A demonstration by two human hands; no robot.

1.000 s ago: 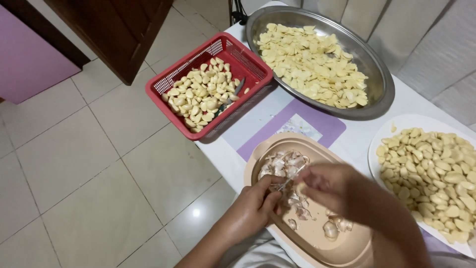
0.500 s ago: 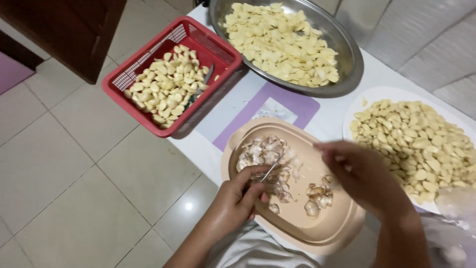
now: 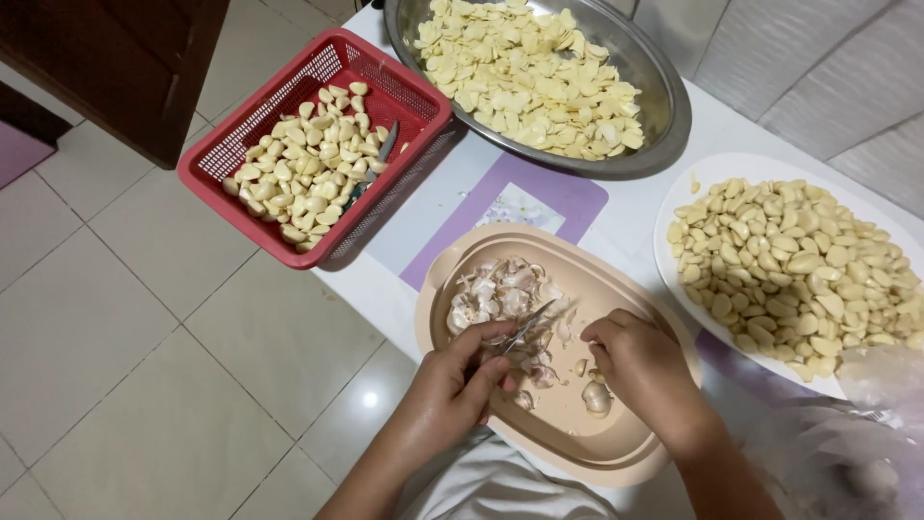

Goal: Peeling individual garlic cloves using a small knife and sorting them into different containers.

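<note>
My left hand (image 3: 462,377) grips a small knife (image 3: 527,325) with its blade pointing up and right over a beige oval tray (image 3: 587,451). My right hand (image 3: 643,371) hovers just right of the blade with its fingers curled; whether it holds a garlic clove I cannot tell. The tray holds a heap of garlic skins (image 3: 496,291) at its far end and a single peeled clove (image 3: 596,397) near my right hand.
A red plastic basket (image 3: 255,217) of garlic cloves with a second knife sits at the table's left edge. A large metal bowl (image 3: 664,116) of sliced garlic is at the back. A white plate (image 3: 674,231) of peeled cloves is at right. A purple mat (image 3: 568,197), tiled floor at left.
The view has shifted, so everything sits further left and lower in frame. My hands stay together over the tray; the right hand has drawn closer to the knife blade.
</note>
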